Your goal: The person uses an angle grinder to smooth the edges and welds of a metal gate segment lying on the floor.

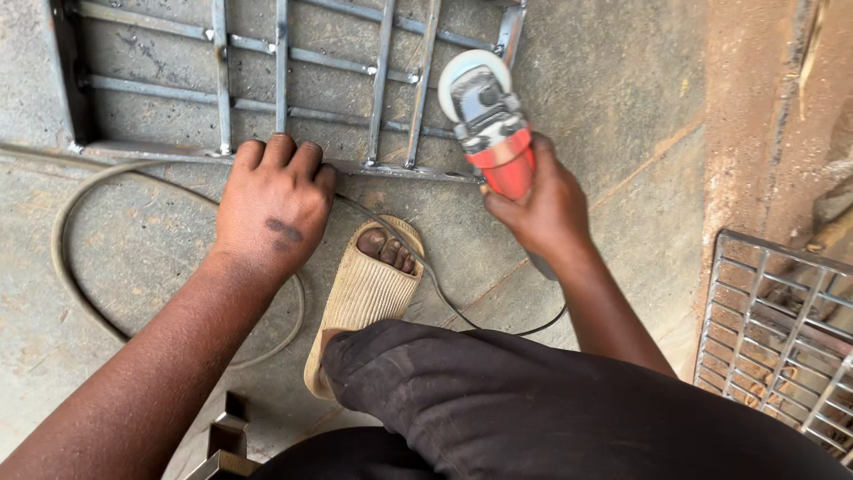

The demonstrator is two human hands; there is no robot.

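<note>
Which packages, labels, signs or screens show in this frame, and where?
No packages, signs or screens show.
Grinder: red body with grey and white head, in the right hand, at the metal frame; no label can be made out on it.
Left hand: rests on the frame's lower bar.

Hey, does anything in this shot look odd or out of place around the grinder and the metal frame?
Yes. The foot in an open-toed sandal sits bare-toed just below the metal frame, close to the angle grinder in the right hand. A thin cable runs beside it. The left hand is ungloved.
</note>
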